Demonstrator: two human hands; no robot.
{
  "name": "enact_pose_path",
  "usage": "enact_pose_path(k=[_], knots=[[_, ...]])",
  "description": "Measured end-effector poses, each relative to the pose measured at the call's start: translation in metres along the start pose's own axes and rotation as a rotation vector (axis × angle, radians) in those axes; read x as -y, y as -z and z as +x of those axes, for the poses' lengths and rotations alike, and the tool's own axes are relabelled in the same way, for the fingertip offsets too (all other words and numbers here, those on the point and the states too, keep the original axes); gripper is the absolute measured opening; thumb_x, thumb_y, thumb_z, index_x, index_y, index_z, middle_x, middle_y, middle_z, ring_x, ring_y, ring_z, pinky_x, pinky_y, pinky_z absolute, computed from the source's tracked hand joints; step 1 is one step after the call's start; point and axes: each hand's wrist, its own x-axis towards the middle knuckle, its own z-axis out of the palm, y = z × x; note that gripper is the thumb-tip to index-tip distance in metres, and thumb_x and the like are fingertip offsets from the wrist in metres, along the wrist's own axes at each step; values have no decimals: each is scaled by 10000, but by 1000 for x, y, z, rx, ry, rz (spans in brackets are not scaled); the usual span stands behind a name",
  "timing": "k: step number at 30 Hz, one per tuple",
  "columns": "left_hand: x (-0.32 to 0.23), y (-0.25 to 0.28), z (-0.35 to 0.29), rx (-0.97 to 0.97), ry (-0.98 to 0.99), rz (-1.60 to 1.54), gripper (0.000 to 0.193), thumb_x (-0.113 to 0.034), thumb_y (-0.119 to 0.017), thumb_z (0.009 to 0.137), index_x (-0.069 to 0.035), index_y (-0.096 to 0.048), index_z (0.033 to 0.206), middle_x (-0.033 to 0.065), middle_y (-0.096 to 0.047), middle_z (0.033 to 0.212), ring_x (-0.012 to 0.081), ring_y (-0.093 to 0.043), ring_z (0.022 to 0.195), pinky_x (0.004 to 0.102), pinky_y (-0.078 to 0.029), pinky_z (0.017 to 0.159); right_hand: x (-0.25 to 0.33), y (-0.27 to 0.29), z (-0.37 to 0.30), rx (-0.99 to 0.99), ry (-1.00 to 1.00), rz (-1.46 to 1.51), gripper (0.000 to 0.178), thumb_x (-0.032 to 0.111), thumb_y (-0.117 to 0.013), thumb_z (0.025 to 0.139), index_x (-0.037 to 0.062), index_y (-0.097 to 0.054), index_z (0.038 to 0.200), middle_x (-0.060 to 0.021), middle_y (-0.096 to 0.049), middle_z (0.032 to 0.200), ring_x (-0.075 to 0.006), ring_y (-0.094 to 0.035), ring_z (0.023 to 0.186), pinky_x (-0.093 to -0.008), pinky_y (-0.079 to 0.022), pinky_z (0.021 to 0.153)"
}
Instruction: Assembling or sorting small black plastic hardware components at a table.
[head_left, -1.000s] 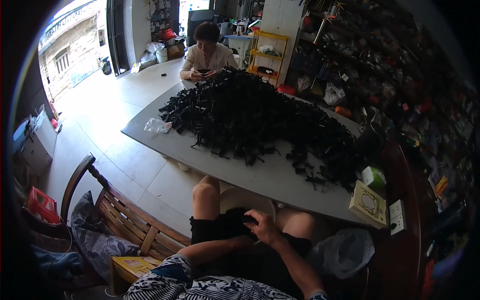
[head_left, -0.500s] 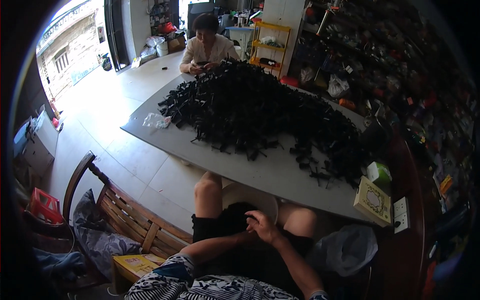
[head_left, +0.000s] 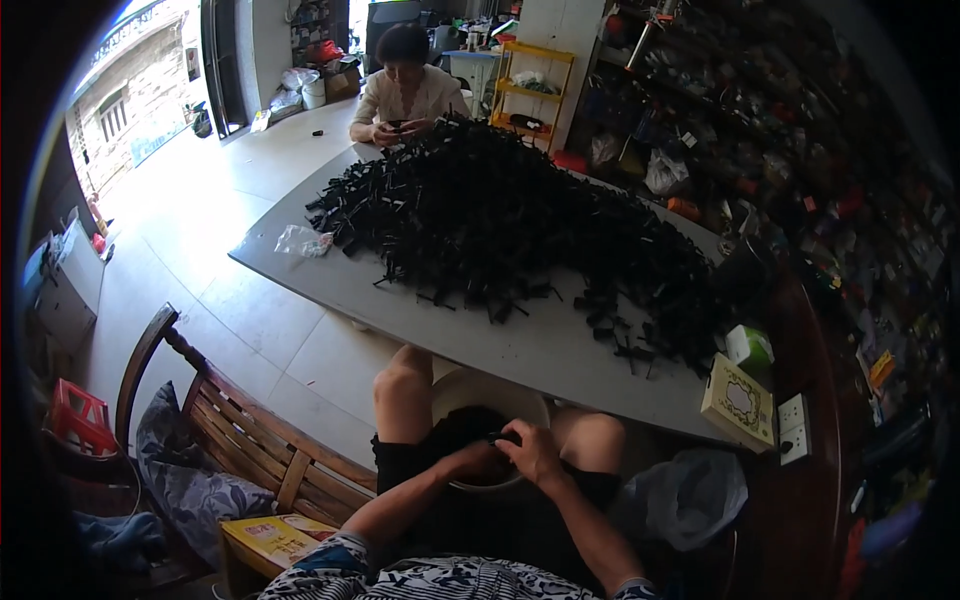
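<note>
Above a pale bucket, the right hand pinches a small black piece; whether the left hand grips is unclear.

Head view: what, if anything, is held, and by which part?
A small dark piece, in the right grip; which part it pinches cannot be told.

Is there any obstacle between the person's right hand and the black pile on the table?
Nothing visible blocks the right hand from the black pile; only the pale bucket and the table edge lie between, apparently passable from above.
</note>
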Motion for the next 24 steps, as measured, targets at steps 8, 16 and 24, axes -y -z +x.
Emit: enact_pose_path(k=[8,16,24], knots=[[-50,45,-18,39,255,-1031,249,-199,-480,821,-5,-486,977,77,-571,774,140,-565,695,235,-456,618,-42,-35,-8,-29,-215,174,214,186,-537,784,-19,-512,840,-120,-554,580,-145,-537,449,-265,-407,410],[-46,35,-12,-47,40,-704,224,-64,-560,740,-16,-525,956,29,-550,757,95,-522,696,221,-431,619,-53,-26,-31,242,-743,948,258,293,-522,802,41,-528,750,-67,-534,573,-140,-511,408,-247,-423,344],[-42,32,-4,-147,155,-757,175,-77,-519,787,1,-513,943,36,-552,740,108,-544,627,227,-448,570,-40,-9,-38,-40,-445,1019,187,191,-459,846,28,-536,897,-31,-507,604,-80,-480,462,-193,-410,433]])
